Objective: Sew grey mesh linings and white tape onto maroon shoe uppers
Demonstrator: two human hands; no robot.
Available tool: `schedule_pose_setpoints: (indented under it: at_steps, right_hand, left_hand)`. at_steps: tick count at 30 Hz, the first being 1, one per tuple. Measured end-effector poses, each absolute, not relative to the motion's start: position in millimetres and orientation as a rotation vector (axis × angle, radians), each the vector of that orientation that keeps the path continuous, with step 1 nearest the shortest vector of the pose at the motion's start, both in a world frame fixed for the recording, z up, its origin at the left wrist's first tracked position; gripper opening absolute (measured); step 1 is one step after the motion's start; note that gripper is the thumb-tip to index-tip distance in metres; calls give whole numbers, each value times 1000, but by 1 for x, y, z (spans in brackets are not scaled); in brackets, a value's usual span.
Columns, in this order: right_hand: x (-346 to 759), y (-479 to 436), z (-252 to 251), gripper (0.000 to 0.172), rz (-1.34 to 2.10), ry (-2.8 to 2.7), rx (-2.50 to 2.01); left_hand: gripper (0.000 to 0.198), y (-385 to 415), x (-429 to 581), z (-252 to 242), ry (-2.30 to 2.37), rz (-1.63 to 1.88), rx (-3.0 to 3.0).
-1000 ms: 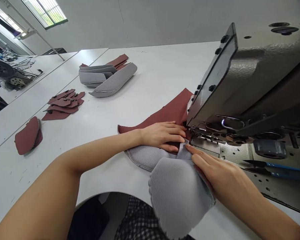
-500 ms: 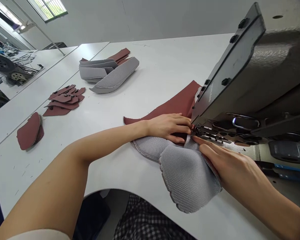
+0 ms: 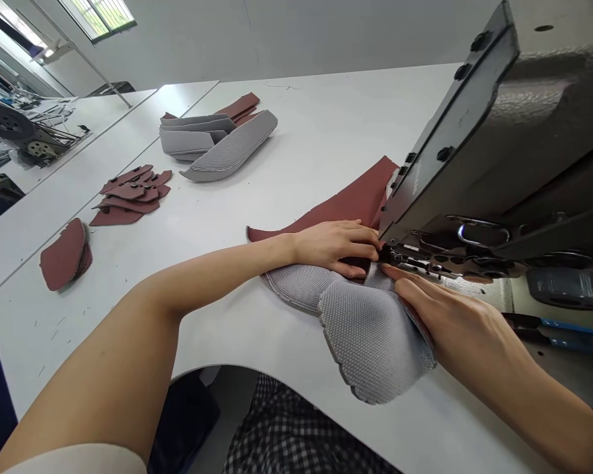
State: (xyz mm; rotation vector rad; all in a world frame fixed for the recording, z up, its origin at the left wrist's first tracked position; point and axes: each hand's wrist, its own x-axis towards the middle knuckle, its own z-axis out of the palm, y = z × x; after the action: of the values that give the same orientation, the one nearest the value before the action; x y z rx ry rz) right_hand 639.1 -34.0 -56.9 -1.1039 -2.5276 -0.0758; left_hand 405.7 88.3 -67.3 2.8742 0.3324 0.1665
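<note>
**Grey mesh piece pinned flat at the machine's foot**

The grey mesh piece (image 3: 370, 336) lies on the white worktop (image 3: 286, 164) in front of the sewing machine (image 3: 514, 131). Its near lobe bulges up by the worktop's curved cut-out. A maroon piece (image 3: 343, 207) meets its far edge and runs back under the machine head.

The left hand (image 3: 333, 247) lies flat where the two pieces meet. Its fingers (image 3: 360, 238) are straight and close together, with the tips at the presser foot. The right hand (image 3: 454, 322) rests on the mesh's right edge, fingers (image 3: 408, 284) outstretched, tips just beside the left ones. Neither hand grips anything.

The needle is hidden behind the fingertips and the machine's dark underside. Whether the pieces overlap or are stitched cannot be made out. A blue-handled tool (image 3: 568, 327) is partly covered by the right wrist.

Farther off lie a stack of grey pieces (image 3: 212, 141) and maroon cut pieces (image 3: 131, 197).
</note>
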Motion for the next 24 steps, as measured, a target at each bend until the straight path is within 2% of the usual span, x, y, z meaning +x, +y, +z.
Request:
schedule_pose_setpoints:
  at_steps: [24]
  right_hand:
    - [642,-30,-62,36,-87,-2483,-1091]
  left_hand:
    - [40,94,407,-65,374,144,2802]
